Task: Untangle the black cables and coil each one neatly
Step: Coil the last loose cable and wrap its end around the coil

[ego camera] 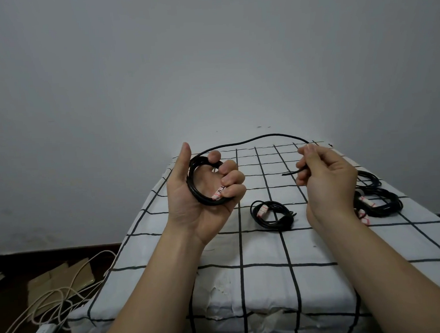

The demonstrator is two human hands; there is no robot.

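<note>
Above the checked cloth, the left hand curled its fingers round a partly wound black cable coil while the right hand pinched that cable's loose end, the slack arching between them, and a bundled cable lay on the cloth between the wrists, with other bundles behind the right hand.

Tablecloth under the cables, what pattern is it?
The tablecloth is white with a black grid of lines, seen in the head view.
</note>
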